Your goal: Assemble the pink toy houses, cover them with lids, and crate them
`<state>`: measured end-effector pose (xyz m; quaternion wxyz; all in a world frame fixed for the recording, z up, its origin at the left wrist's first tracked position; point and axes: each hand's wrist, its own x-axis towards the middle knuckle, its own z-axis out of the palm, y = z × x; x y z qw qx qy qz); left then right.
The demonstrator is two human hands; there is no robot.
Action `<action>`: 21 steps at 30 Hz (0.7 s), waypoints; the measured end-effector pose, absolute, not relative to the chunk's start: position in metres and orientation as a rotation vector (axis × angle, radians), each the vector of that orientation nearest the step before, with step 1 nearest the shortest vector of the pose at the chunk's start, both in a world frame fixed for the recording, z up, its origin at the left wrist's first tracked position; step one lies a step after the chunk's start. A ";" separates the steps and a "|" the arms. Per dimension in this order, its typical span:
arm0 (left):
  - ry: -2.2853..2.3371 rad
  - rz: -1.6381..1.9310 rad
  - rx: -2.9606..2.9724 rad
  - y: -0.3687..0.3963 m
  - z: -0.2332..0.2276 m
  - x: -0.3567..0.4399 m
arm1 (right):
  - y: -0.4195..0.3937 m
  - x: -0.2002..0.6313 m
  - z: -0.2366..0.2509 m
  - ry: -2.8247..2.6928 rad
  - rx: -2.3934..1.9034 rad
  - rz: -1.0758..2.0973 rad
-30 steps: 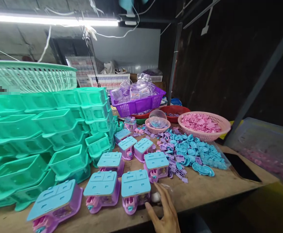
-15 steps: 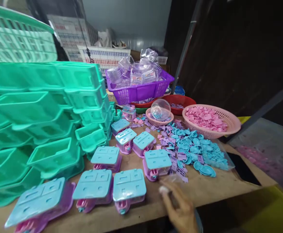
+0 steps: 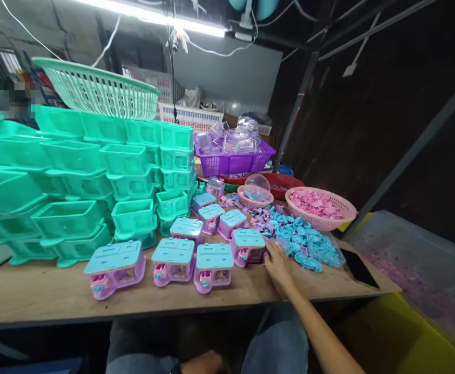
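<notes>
My right hand (image 3: 277, 264) reaches over the table from the lower right, palm down. Its thumb and fingers are bent but apart, at the right side of a blue-roofed purple toy house (image 3: 248, 240). Whether they touch it cannot be made out. Beside the fingers lies a heap of loose blue plastic pieces (image 3: 303, 235), with small purple pieces (image 3: 261, 222) behind. Several similar toy houses stand left of it, among them a front one (image 3: 213, 258) and a leftmost one (image 3: 115, 259). My left hand (image 3: 204, 362) is low over my lap, its fingers dim and blurred.
Stacked green plastic trays (image 3: 133, 215) fill the left, with a pale green basket (image 3: 102, 88) on top. A purple basket (image 3: 231, 165) of clear plastic shells stands behind. On the right are a pink basket (image 3: 346, 206) of pink pieces and a black phone (image 3: 359, 267) near the table edge.
The view has drawn back and tilted up, bringing my lap and left hand into sight. My right hand has moved from the bare front table to beside the right toy house.
</notes>
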<state>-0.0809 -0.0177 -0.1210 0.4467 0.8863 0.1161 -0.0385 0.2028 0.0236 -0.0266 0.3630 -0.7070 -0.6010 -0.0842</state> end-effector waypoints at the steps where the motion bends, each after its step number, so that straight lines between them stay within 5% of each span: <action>1: 0.290 -0.086 2.202 -0.013 -0.116 -0.075 | 0.024 0.195 -0.031 -1.549 -1.821 -0.204; 6: 0.260 0.262 2.180 -0.001 -0.057 -0.072 | 0.026 0.167 -0.046 -1.616 -1.761 -0.120; 13: 0.213 1.305 2.311 0.018 0.039 -0.085 | 0.030 0.170 -0.035 -1.721 -1.722 -0.020; 21: 0.548 1.387 2.440 0.040 0.047 -0.104 | 0.065 0.243 0.031 -1.611 -1.998 -0.132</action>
